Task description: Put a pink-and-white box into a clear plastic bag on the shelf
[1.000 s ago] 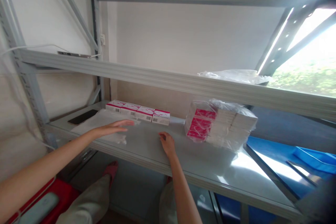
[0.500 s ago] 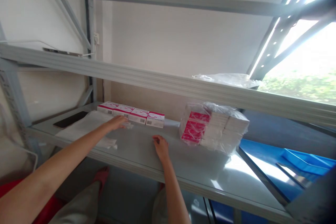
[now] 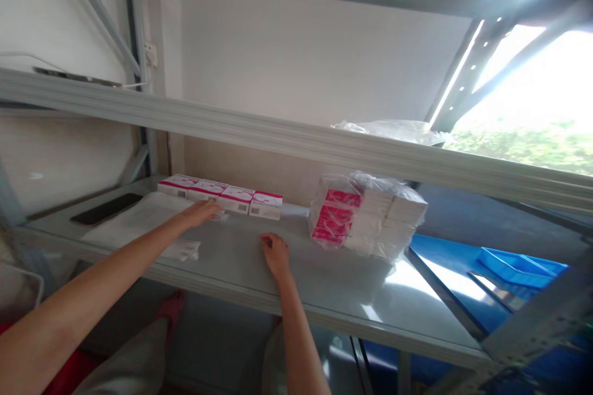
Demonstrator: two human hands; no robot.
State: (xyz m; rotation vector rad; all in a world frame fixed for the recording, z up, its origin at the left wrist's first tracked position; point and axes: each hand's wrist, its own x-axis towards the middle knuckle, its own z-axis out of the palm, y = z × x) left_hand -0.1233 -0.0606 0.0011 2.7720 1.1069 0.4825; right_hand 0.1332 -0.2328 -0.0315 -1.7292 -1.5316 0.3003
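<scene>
My left hand (image 3: 202,213) reaches over the flat, translucent plastic bags (image 3: 148,216) at the left of the shelf. Its fingers stretch out and rest at the bags' right edge, where crinkled plastic shows past the fingertips. Just behind it, several white and pink boxes (image 3: 237,199) stand in a row. My right hand (image 3: 277,253) is over the bare shelf in front of the row's right end, fingers curled in and nothing visible in them. To its right sits a clear plastic-wrapped bundle (image 3: 370,219) of pink and white boxes.
A black phone-like slab (image 3: 106,208) lies left of the bags on the grey metal shelf (image 3: 241,271). A shelf beam (image 3: 278,136) crosses above the boxes, with clear plastic (image 3: 393,129) on top. Blue trays (image 3: 519,268) stand beyond the right end.
The view has shifted slightly, so everything sits a little further left and higher. Both hands keep nearly the same places relative to the boxes and bags.
</scene>
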